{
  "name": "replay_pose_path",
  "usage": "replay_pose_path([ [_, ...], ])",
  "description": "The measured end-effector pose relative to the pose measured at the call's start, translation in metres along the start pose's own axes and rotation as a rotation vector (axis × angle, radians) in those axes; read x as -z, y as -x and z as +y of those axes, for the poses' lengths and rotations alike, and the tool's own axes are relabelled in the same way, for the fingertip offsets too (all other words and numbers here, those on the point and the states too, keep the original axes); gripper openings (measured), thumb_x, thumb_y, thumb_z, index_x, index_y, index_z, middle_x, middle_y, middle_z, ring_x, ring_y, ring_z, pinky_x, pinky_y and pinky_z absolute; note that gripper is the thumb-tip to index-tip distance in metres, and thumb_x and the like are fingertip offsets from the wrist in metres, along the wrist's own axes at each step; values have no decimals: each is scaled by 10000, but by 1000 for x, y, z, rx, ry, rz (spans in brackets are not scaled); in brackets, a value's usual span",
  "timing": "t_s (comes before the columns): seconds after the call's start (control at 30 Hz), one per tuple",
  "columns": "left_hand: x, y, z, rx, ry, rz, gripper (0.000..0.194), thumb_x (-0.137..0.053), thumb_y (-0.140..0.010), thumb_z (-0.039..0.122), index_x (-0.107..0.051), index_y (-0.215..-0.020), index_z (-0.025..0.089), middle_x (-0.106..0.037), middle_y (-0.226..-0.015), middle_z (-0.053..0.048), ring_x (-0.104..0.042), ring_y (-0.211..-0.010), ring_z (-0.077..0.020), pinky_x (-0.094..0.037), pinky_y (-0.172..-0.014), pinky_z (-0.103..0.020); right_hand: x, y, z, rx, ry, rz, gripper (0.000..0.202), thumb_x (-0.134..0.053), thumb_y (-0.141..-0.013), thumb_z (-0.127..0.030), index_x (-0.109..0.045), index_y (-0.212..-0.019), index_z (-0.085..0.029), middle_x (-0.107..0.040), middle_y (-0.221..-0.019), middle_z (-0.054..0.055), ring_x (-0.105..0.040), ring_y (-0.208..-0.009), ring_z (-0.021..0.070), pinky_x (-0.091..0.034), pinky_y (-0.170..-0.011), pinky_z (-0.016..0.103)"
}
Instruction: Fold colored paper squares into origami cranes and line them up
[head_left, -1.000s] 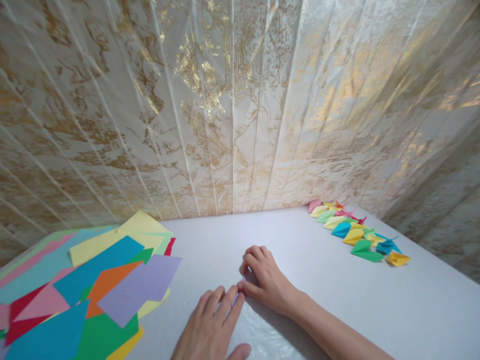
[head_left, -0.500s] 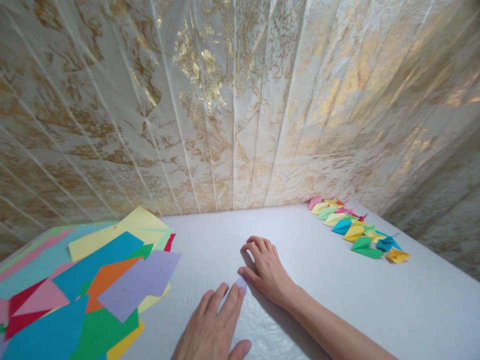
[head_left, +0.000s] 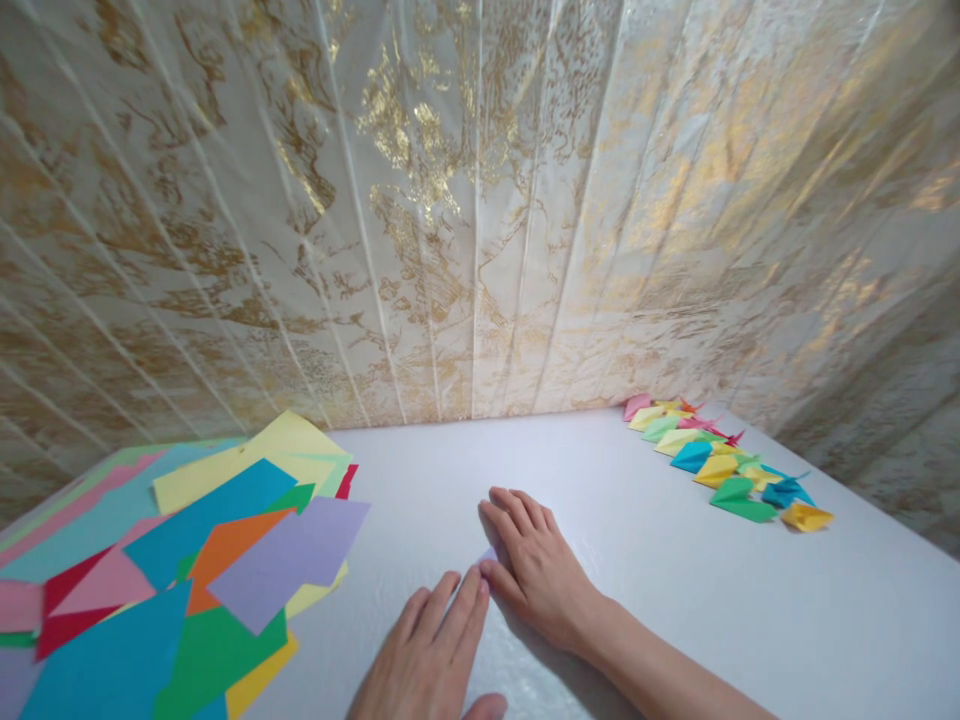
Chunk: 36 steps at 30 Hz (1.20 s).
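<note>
A small piece of light purple paper (head_left: 489, 554) lies on the white table, mostly hidden by my fingers. My left hand (head_left: 429, 645) rests flat with its fingers stretched out, index and middle fingertips at the near side of the paper. My right hand (head_left: 538, 570) lies palm down just beyond, fingers apart and slightly bent. Its thumb tip touches the paper beside my left fingertips. How the paper is folded under the fingers cannot be made out.
To the left spreads a pile of coloured paper sheets, with a purple sheet (head_left: 296, 560) on top. Folded paper figures, including a green one (head_left: 739, 500) and a yellow one (head_left: 807, 517), stand in rows at the right. A gold-patterned curtain (head_left: 450, 250) hangs behind the table (head_left: 420, 480).
My right hand has come slightly nearer, and its thumb has moved down onto the purple paper beside my left fingertips. My left hand is almost unmoved. The view has shifted slightly.
</note>
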<state>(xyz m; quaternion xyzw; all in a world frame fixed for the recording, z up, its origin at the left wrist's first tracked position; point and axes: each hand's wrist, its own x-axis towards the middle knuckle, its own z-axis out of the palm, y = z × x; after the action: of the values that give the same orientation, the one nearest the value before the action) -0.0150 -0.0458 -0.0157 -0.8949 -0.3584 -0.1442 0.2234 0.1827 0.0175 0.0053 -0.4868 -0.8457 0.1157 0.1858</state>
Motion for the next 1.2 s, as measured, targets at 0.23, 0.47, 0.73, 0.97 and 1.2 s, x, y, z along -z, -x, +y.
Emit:
replay_pose_path([
  [0.23,-7,18,1,20,35,36,557,-576,-905,521,-612,-1340,175,-674,-1324,-83,-593,-1176,-243,-417,-955,-295,-1,-7,-2,-55,114,-47,524,-500,-980,-291,-420,-1497,-261,-392,-1561,129,-329,-1415,351,-314,-1111,513],
  [0.47,-3,24,1,-42,-105,69,461,-522,-950,505,-695,-1203,161,-699,-1284,-68,-607,-1121,-240,-430,-892,-322,-2,-14,6,-66,75,8,499,-460,-990,-232,-435,-1487,-250,-435,-1529,120,-357,-1392,326,-326,-1108,508],
  [0.73,-7,26,0,-13,-79,76,517,-515,-946,562,-664,-1232,158,-725,-1227,-80,-641,-1087,-230,-437,-901,-305,0,0,-11,-6,-20,-57,816,-687,-857,-467,-353,-1536,-161,-375,-1572,157,-298,-1439,365,-282,-1161,533],
  [0.97,-9,30,0,-14,-78,88,529,-508,-945,591,-668,-1223,170,-729,-1211,-75,-640,-1073,-230,-442,-901,-309,-3,-2,-12,-15,63,-67,573,-554,-975,-366,-394,-1519,-281,-368,-1584,122,-311,-1445,363,-310,-1136,522],
  [1.2,7,15,-9,-27,-43,143,472,-549,-936,563,-679,-1170,174,-744,-1159,-74,-664,-1014,-236,-492,-831,-308,-4,-17,14,-69,95,-5,521,-510,-974,-202,-449,-1488,-257,-401,-1553,141,-321,-1428,360,-323,-1124,524],
])
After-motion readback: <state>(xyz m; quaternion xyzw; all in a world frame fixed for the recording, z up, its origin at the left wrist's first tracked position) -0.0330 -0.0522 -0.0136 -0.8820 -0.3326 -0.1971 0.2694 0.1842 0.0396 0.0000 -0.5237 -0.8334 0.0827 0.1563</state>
